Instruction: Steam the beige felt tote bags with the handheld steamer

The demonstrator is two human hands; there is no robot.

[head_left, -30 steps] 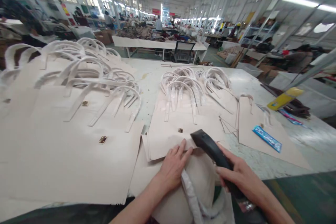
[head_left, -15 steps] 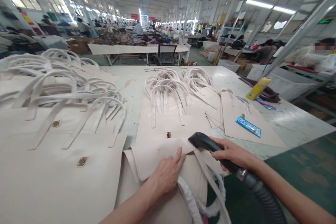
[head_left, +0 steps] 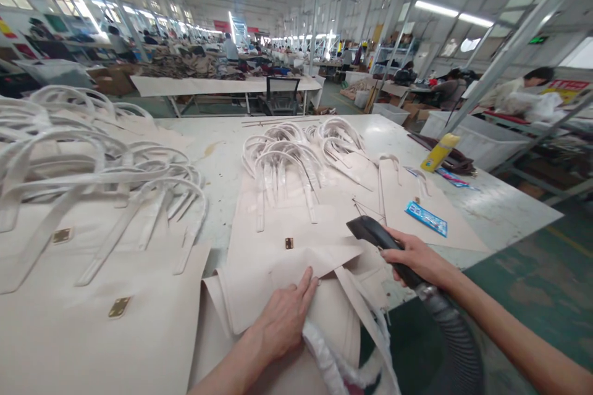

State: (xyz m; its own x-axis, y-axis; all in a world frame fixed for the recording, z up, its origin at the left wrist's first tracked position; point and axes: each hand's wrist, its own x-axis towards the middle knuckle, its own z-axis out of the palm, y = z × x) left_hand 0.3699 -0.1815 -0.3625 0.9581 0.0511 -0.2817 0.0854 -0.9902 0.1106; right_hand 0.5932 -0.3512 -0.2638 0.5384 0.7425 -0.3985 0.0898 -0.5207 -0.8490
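My left hand [head_left: 285, 318] lies flat with its fingers stretched on a folded cream bag panel [head_left: 252, 296] at the table's front edge. Wrapped round a black hose nozzle [head_left: 375, 236] is my right hand [head_left: 414, 259]. The nozzle's tip is just above and beside the panel's right corner, and a ribbed grey hose [head_left: 456, 327] runs down from it. White wrapped straps [head_left: 365, 315] hang from the bag below my hands. Behind the panel lie more cream pieces with looped handles [head_left: 290, 154] and a small metal clasp [head_left: 289, 243].
At left, cream bag pieces [head_left: 152, 296] with looped handles are stacked. On the right of the table [head_left: 504, 210] are a blue packet [head_left: 426, 218] and a yellow can [head_left: 439, 152]. A person [head_left: 519, 89] sits farther right beyond white bins [head_left: 477, 136].
The nozzle has lifted off the panel's edge and moved slightly right and up with my right hand. The panel's right corner is now raised. The whole view has shifted a little.
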